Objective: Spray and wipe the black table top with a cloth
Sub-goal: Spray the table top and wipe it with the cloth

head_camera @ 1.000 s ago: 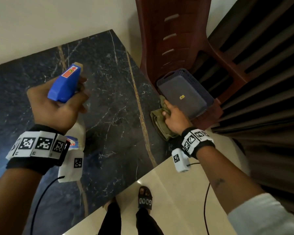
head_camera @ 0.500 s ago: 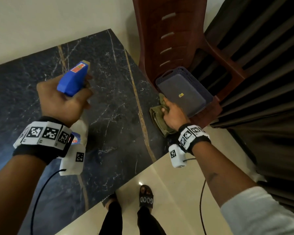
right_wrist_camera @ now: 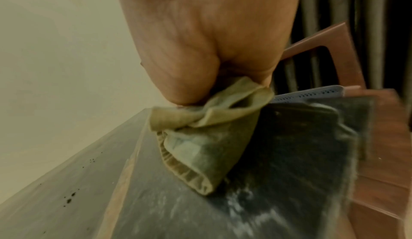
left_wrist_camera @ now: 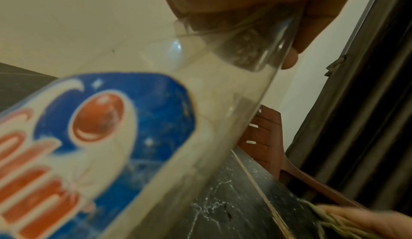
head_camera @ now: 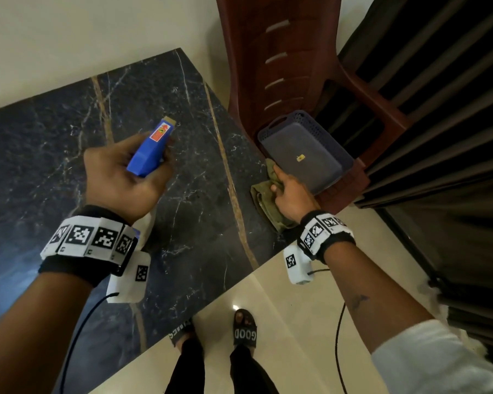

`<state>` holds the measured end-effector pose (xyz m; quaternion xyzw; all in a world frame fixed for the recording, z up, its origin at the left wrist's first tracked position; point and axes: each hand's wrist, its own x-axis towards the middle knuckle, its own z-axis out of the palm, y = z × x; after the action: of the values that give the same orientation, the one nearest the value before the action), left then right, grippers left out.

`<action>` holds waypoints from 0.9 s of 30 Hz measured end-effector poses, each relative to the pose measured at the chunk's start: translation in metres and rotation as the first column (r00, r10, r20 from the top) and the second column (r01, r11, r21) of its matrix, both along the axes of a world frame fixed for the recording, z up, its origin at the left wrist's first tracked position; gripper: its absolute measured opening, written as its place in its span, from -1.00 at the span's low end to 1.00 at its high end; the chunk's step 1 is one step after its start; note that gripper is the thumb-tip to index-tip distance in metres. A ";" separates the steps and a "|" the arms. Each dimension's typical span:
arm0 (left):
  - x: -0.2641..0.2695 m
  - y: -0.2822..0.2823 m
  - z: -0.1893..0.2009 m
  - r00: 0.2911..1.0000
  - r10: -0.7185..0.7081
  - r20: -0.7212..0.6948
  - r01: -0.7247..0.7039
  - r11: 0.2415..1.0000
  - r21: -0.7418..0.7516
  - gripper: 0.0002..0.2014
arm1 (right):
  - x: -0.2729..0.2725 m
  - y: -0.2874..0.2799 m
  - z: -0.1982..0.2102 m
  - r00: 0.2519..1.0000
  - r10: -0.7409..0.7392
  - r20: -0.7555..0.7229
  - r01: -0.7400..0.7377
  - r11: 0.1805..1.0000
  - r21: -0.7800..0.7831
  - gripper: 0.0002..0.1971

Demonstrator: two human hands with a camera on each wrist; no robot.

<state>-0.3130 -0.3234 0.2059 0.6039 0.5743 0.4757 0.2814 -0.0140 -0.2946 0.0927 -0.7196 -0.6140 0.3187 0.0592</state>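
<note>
My left hand (head_camera: 125, 177) grips a spray bottle (head_camera: 151, 149) with a blue trigger head, held in the air above the middle of the black marble table top (head_camera: 54, 155). Its clear body with a blue and red label (left_wrist_camera: 107, 137) fills the left wrist view. At the table's right edge lies a folded olive-green cloth (head_camera: 264, 200). My right hand (head_camera: 291, 194) pinches that cloth (right_wrist_camera: 200, 140) from above, and the cloth rests on the table top (right_wrist_camera: 278, 172).
A brown plastic chair (head_camera: 282, 66) stands against the table's right edge, with a grey perforated tray (head_camera: 305, 152) on its seat. Dark curtains (head_camera: 439, 109) hang at the right. The person's feet in sandals (head_camera: 244, 331) stand on the cream floor by the table's near edge.
My left hand has carried the spray bottle to the right and a little farther over the table. My right hand has stayed on the cloth at the right edge.
</note>
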 end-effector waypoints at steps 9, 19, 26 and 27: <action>-0.003 0.000 0.007 0.999 -0.036 -0.001 0.036 0.996 -0.076 -0.61 | 0.026 -0.060 -0.002 0.994 -0.104 -0.035 0.105 0.994 0.016 -0.44; 0.024 -0.072 0.011 0.992 -0.124 0.024 0.126 0.985 -0.115 -0.68 | 0.024 -0.053 -0.002 0.980 -0.166 -0.109 0.166 0.986 -0.010 -0.47; 0.029 -0.130 0.027 0.970 0.094 0.225 -0.058 0.985 -0.161 -0.54 | 0.027 -0.086 -0.007 0.931 -0.340 -0.134 0.343 0.939 0.001 -0.46; 0.030 -0.139 0.031 0.972 0.095 0.213 -0.063 0.987 -0.151 -0.61 | 0.027 -0.086 -0.008 0.918 -0.371 -0.144 0.374 0.927 -0.003 -0.46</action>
<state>-0.2834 -0.4624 0.2365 0.5026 0.5959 0.5080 0.3664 0.0134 -0.3808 0.0844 -0.7980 -0.4640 0.3446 0.1709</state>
